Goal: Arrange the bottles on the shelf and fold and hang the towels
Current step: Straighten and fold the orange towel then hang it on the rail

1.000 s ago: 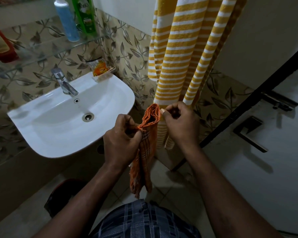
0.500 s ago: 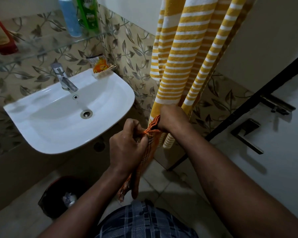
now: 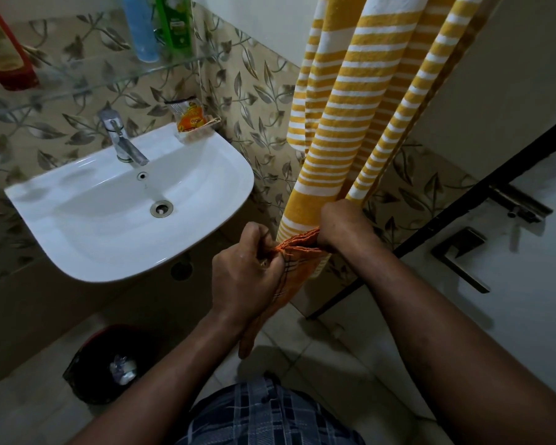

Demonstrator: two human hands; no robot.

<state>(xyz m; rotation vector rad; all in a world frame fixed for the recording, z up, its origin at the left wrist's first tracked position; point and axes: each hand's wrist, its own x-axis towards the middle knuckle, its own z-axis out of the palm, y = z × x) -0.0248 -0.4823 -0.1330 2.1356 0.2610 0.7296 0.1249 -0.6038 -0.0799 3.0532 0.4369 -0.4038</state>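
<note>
A small orange checked towel (image 3: 294, 268) hangs between my hands in front of me. My left hand (image 3: 246, 273) pinches its top edge on the left, and my right hand (image 3: 344, 224) grips the same edge on the right. Its lower part drops behind my left wrist. A large yellow and white striped towel (image 3: 350, 117) hangs on the wall just behind my right hand. On the glass shelf (image 3: 87, 81) stand a blue bottle (image 3: 140, 27), a green bottle (image 3: 175, 22) and a red bottle (image 3: 5, 56).
A white sink (image 3: 126, 213) with a chrome tap (image 3: 122, 142) sits at the left, an orange sachet (image 3: 188, 118) on its back rim. A dark waste bin (image 3: 109, 364) stands on the floor below. A white door with a handle (image 3: 463, 255) is at the right.
My hands moved a little apart and pulled the orange towel's top edge out flatter. My right hand went further over to the striped towel. The view dropped slightly, showing the bin.
</note>
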